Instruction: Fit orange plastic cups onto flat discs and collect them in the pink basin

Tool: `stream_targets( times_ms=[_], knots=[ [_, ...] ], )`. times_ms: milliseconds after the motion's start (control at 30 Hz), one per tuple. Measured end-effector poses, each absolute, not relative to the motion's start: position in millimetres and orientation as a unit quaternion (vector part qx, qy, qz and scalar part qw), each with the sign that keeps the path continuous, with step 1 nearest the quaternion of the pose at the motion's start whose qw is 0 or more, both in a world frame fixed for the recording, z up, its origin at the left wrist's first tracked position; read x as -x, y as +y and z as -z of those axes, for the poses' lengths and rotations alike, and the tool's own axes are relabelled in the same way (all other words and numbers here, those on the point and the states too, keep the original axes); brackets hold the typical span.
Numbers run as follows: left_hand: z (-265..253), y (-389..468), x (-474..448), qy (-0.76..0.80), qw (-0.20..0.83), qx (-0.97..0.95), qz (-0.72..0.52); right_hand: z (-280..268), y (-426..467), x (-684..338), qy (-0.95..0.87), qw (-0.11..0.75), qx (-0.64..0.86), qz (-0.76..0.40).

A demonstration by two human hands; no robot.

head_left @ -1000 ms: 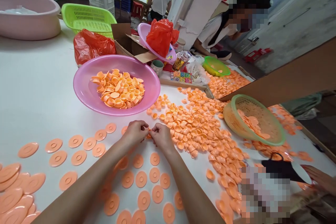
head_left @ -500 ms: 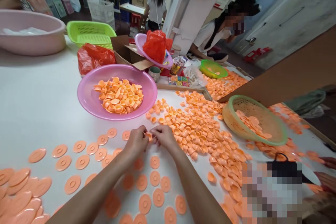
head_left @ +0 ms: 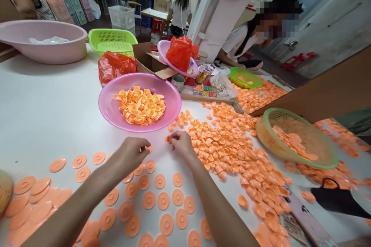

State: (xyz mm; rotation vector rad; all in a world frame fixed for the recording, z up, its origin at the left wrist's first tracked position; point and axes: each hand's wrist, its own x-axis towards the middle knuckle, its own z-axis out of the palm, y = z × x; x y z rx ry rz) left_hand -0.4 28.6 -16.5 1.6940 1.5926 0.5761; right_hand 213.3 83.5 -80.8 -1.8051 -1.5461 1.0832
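From the head camera: the right hand [head_left: 182,144] has its fingers clamped on a small orange cup [head_left: 167,139], beside the heap of cups [head_left: 226,139] on the worktop [head_left: 58,108]. The left hand [head_left: 133,149] has its fingers bent at a flat disc [head_left: 149,149]; whether they grip it, I cannot tell. Both pieces look like glossy plastic, so probably light, stiff and slightly slippery; best pinch the cup by its rim, the disc by its edge.
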Motion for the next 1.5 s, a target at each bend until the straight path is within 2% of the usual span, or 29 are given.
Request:
stream_targets(
  times_ms=[100,267,567,933,1100,1367,1500],
  knots=[
    [61.7,18.3,-14.0,0.653,0.3,-0.667,-0.196,87.1,72.9,-198.4,-0.555,0.249,0.649,-0.457],
    [89.2,32.1,-44.5,0.632,0.331,-0.668,-0.212,90.5,62.2,-190.9,-0.551,0.243,0.642,-0.474],
    [93.8,37.2,-51.8,0.613,0.411,-0.627,-0.249,90.3,58.1,-194.2,-0.594,0.21,0.656,-0.416],
    [75.4,38.9,-38.5,0.622,0.441,-0.595,-0.253,75.5,58.1,-174.5,-0.665,0.15,0.668,-0.3],
    [68.2,42.0,-37.7,0.625,0.491,-0.547,-0.263,72.2,59.1,-171.3,-0.683,0.12,0.667,-0.273],
    [88.9,44.7,-40.9,0.632,0.526,-0.494,-0.285,72.3,53.0,-165.5,-0.708,0.083,0.662,-0.231],
    [94.0,44.5,-39.3,0.626,0.54,-0.48,-0.291,76.6,48.6,-160.5,-0.717,0.104,0.658,-0.205]
  ],
)
